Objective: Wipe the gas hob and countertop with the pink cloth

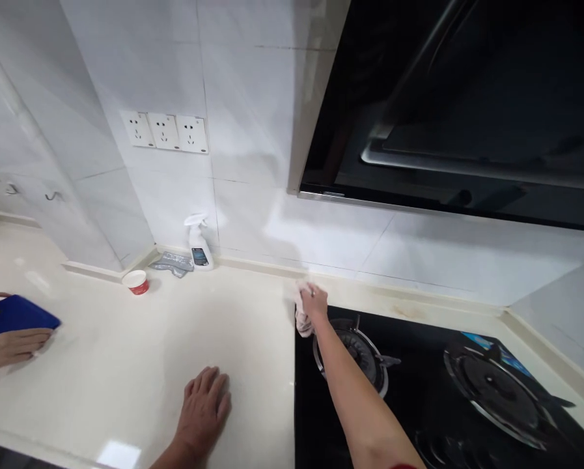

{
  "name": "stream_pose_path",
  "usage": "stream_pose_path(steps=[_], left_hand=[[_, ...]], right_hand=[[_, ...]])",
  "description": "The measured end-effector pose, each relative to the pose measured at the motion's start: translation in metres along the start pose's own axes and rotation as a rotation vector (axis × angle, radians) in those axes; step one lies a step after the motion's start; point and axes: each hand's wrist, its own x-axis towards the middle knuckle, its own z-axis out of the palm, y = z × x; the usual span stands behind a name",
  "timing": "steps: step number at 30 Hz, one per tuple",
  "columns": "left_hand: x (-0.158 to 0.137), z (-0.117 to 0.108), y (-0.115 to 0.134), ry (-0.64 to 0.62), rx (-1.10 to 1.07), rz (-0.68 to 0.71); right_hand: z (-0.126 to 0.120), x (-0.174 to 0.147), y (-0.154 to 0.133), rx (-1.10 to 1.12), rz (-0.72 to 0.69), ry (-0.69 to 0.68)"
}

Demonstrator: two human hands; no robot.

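Note:
My right hand (pixel 314 302) is closed around a pale cloth (pixel 302 322) at the back left corner of the black gas stove (pixel 316 417). The cloth hangs over the stove's edge, close to the wall, and my forearm crosses in front of the left burner (pixel 362 352). On the white countertop (pixel 252 391), left of the stove, my left hand (pixel 204 404) rests palm down. Its fingers are stretched out and nothing is in them.
Another person's hands (pixel 15 348) hold a blue flat object (pixel 15 318) at the far left. Along the wall stand a spray bottle (pixel 200 247), a grey packet (pixel 173 262) and a red-and-white tub (pixel 136 283). A black range hood (pixel 448 117) overhangs the stove.

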Motion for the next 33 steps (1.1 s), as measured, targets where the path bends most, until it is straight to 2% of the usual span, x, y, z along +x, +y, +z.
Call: stream_pose_path(steps=[5,10,12,15,18,20,22,29,33], left_hand=[[-0.001,0.002,-0.003,0.004,0.013,0.011],[0.004,-0.007,0.001,-0.026,0.016,-0.002],[0.007,-0.012,0.004,-0.051,0.021,-0.008],[0.01,-0.016,0.006,-0.09,0.023,-0.015],[0.012,-0.018,0.006,-0.117,0.032,-0.028],[0.015,-0.018,0.006,-0.137,0.046,-0.038],[0.017,-0.018,0.005,-0.147,0.064,-0.041],[0.022,-0.018,0.006,-0.157,0.105,-0.029],[0.029,-0.02,0.016,-0.208,0.107,-0.094]], right_hand=[[0.044,-0.015,-0.021,-0.126,0.227,0.074],[0.066,-0.055,-0.046,-0.167,0.261,0.028],[0.07,-0.088,-0.059,-0.161,0.227,0.006],[0.078,-0.156,-0.077,-0.136,0.163,-0.02],[0.087,-0.226,-0.079,-0.061,0.085,-0.012],[0.091,-0.263,-0.066,0.004,0.058,0.031],[0.088,-0.289,-0.04,0.019,0.106,0.088],[0.039,-0.345,0.085,-0.205,0.554,0.226],[0.022,-0.369,0.119,-0.273,0.64,0.226]])
